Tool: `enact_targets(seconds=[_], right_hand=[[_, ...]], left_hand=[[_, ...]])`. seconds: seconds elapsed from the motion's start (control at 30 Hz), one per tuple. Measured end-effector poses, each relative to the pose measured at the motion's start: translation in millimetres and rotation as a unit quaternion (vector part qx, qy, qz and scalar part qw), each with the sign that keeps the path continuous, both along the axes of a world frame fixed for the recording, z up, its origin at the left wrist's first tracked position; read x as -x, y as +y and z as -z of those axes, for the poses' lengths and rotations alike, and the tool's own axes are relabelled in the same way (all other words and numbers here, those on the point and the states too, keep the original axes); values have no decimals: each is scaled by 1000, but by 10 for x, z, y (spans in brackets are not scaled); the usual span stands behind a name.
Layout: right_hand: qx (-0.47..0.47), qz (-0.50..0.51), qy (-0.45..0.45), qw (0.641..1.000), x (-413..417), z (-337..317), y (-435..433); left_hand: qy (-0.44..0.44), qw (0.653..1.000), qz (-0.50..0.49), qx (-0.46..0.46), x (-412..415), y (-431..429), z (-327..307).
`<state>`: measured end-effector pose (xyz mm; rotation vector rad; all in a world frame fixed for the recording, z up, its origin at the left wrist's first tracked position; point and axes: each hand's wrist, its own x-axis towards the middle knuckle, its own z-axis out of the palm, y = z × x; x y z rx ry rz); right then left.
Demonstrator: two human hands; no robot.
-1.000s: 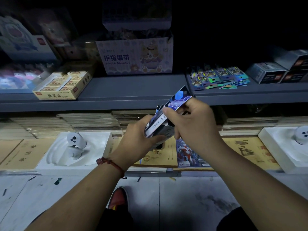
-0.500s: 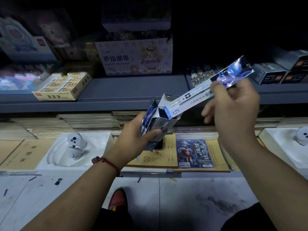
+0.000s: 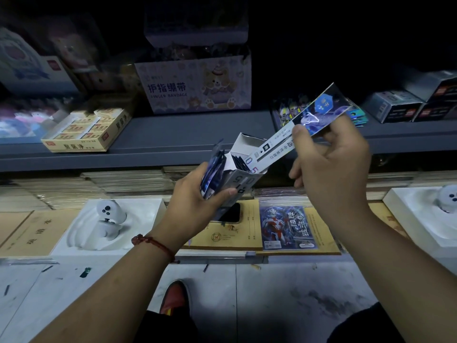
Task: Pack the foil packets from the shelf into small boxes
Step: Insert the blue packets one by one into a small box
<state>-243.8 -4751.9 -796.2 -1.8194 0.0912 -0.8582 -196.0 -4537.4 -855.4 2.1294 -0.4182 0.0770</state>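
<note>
Dim shop shelving fills the background, its grey shelf [image 3: 185, 134] carrying a finger bandage carton [image 3: 195, 87] and, further right, a fan of loose foil packets [image 3: 288, 111]. Below it, the left hand [image 3: 195, 201] grips a small open box [image 3: 243, 175], tilted, with spare packets [image 3: 214, 172] clamped against its side. The right hand [image 3: 331, 164] pinches one long foil packet [image 3: 274, 147] between thumb and fingers, its lower end resting in the box's open mouth.
</note>
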Motion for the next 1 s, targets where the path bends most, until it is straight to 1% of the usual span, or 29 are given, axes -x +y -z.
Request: enact_targets(seconds=[0.1, 0.23, 0.33, 0.4, 0.5, 0.57, 0.67, 0.73, 1.0], right_hand=[[37, -11, 13, 999, -13, 31, 29], [82, -34, 28, 996, -36, 86, 94], [137, -32, 53, 989, -38, 118, 166], [179, -39, 85, 979, -43, 141, 200], [225, -51, 148, 962, -27, 150, 217], [223, -48, 132, 965, -10, 134, 224], [173, -33, 73, 982, -4, 83, 211], [176, -27, 59, 982, -22, 73, 187], [220, -79, 110, 966, -29, 147, 257]], left_hand=[[6, 1000, -4, 24, 11, 3, -23], [32, 998, 22, 43, 37, 5, -23], [5, 1000, 25, 15, 33, -5, -16], [-19, 1000, 23, -1, 30, -14, -27], [-22, 1000, 19, -1, 17, -4, -23], [-21, 1000, 14, 5, 10, 15, -14], [-16, 1000, 9, 7, -2, 37, -7], [-18, 1000, 11, 1, 1, 42, -8], [-49, 998, 23, -45, -5, 38, 1]])
